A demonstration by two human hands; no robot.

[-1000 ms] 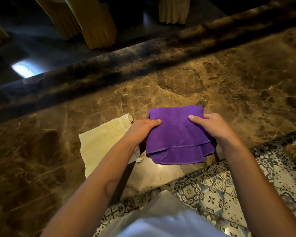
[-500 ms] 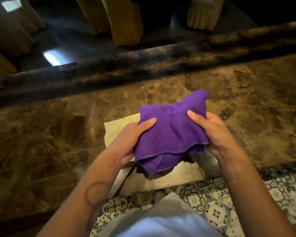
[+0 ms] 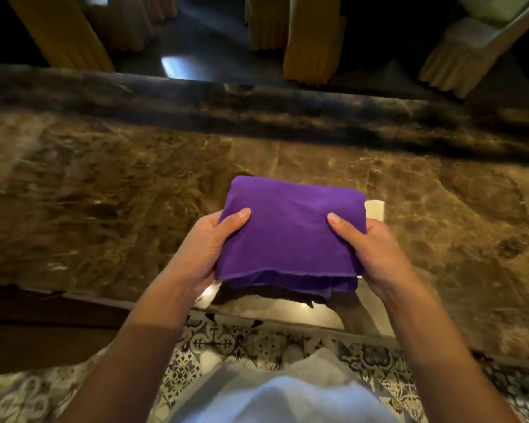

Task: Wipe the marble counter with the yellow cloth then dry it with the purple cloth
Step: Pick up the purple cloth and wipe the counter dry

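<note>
The left hand (image 3: 205, 251) and the right hand (image 3: 376, 251) both grip the folded purple cloth (image 3: 290, 233), held above the marble surface (image 3: 104, 193). The yellow cloth (image 3: 374, 210) peeks out at 2 o'clock. For good drying, I would press it flat and use overlapping strokes.

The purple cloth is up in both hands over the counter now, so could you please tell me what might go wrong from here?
1. The purple cloth hides most of the yellow cloth beneath it; pressing straight down may drag that along, or soak up moisture if it is damp.
2. The left hand and right hand hold the folded bundle by its sides only; loose layers hang at its near edge and could unfold mid-wipe.
3. The bundle sits above the counter near its front edge, so a slip may drop it onto the floor.
</note>
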